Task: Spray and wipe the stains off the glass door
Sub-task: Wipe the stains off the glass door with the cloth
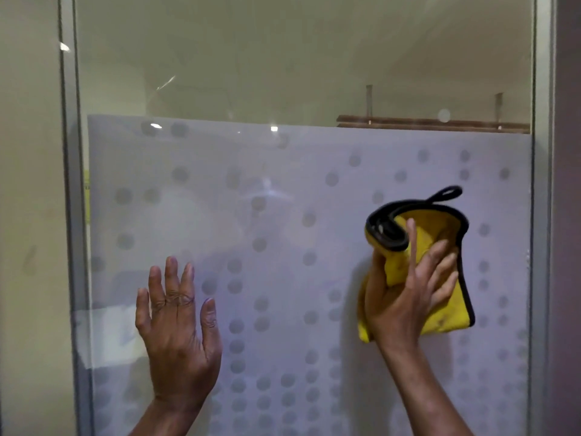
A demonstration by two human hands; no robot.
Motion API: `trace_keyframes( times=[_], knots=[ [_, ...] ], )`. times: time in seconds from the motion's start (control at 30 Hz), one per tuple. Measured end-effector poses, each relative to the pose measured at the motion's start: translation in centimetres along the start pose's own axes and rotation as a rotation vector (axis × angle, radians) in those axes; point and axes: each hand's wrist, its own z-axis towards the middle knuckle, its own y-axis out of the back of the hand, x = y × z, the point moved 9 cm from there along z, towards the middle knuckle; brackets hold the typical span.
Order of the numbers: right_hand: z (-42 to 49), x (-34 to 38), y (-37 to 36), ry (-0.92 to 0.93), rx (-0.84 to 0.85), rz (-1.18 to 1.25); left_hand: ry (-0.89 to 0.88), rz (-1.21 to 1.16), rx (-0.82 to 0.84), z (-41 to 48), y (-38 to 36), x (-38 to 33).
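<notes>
A glass door [283, 190] with a dotted frosted film fills the view. The left hand [179, 328] lies flat on the glass, fingers spread. The right hand [405, 294] grips a folded yellow cloth [440, 309] against the door's right side.

Glossy glass door [283, 73] (frosted film [283, 199]), plush cloth [449, 313]

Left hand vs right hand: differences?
The left hand is empty, fingers straight and spread; the right hand holds a yellow cloth. The left hand shows its back, the right hand its thumb side. The left hand sits lower than the right hand. Both are raised before the glass door.
</notes>
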Motion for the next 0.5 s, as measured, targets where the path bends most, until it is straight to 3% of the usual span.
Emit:
trace_keyframes(
  times=[0.27, 0.5],
  knots=[
    [6.0, 7.1, -0.3, 0.162, -0.083, 0.083, -0.003, 0.023, -0.006, 0.1, 0.0, -0.1],
    [1.5, 16.8, -1.1, 0.446, 0.184, 0.095, 0.007, 0.004, -0.001, 0.1, -0.1, -0.2]
  ],
)
